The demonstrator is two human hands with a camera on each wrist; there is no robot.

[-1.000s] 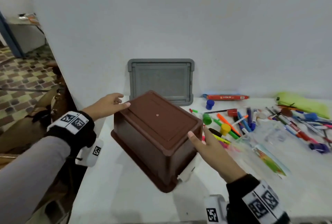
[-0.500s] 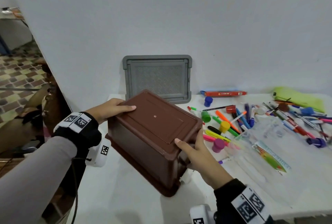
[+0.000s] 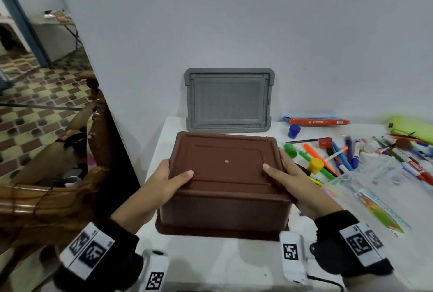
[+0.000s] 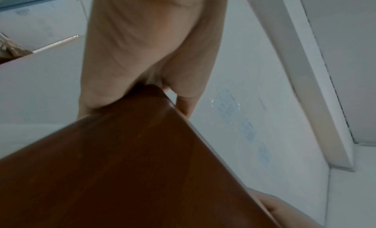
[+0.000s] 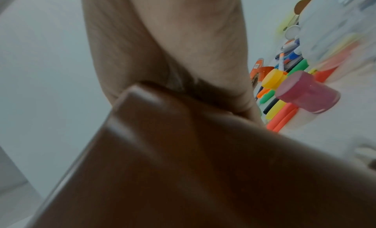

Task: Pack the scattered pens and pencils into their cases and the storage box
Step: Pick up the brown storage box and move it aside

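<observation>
The brown storage box (image 3: 225, 170) is upside down over the table's left part, its flat underside facing up. My left hand (image 3: 167, 178) grips its left side with the thumb lying on top. My right hand (image 3: 281, 172) grips its right side the same way. The left wrist view shows the box (image 4: 132, 175) under my left hand (image 4: 146, 46); in the right wrist view the box (image 5: 183, 175) sits under my right hand (image 5: 183, 38). Scattered pens and markers (image 3: 337, 158) lie to the right of the box.
A grey lid (image 3: 227, 99) leans on the wall behind the box. A red pencil carton (image 3: 316, 121), a green case (image 3: 412, 127) and a clear plastic case (image 3: 365, 181) lie at the right. Small paint pots (image 5: 305, 93) stand among the markers. A wooden chair (image 3: 58, 198) is left of the table.
The box has turned from a tilted, angled pose to level and square in front of me. Both hands have shifted to its two sides, thumbs now on top.
</observation>
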